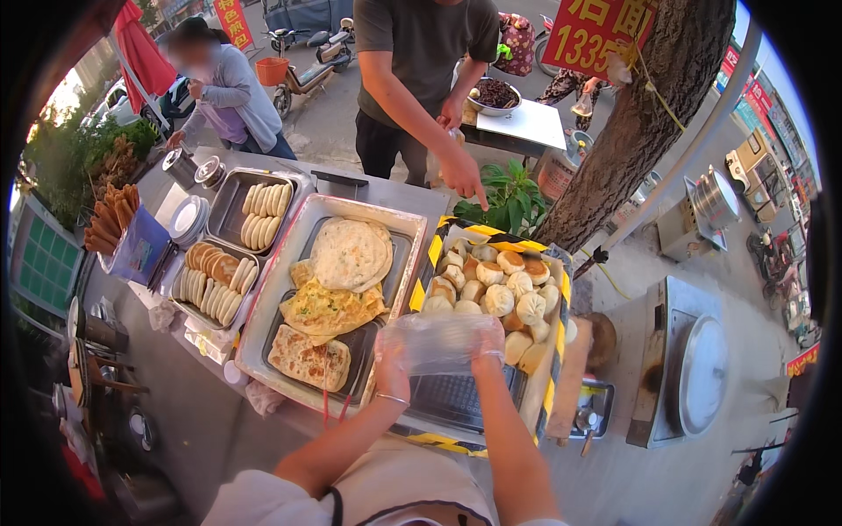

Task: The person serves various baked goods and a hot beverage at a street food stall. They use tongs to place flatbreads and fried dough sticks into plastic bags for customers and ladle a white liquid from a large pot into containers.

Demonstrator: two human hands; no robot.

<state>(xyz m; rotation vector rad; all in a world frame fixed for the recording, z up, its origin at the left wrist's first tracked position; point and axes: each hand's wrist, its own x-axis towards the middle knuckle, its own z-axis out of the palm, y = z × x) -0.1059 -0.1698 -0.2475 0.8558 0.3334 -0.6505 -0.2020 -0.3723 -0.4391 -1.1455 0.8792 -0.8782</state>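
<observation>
Between my two hands stretches a clear plastic bag (441,338). My left hand (393,358) grips its left end and my right hand (488,348) its right end; plastic covers part of the fingers. Behind the bag, steamed and pan-fried buns (493,283) fill the far part of a box (416,296) edged with yellow-and-black tape. The bag hides some of them. Left of my left hand is a white-rimmed container (247,352) with round flatbreads (348,253), a folded egg pancake (335,306) and a browned square flatbread (309,358). Red chopsticks (325,394) lean over its near rim.
Across the counter, a person's hand (464,174) points at the buns. Another person (230,98) stands at the far left. Smaller trays of buns (214,283), stacked plates (189,217) and fried dough sticks (113,220) are left. A tree trunk (631,131) and a lidded cooker (704,375) are right.
</observation>
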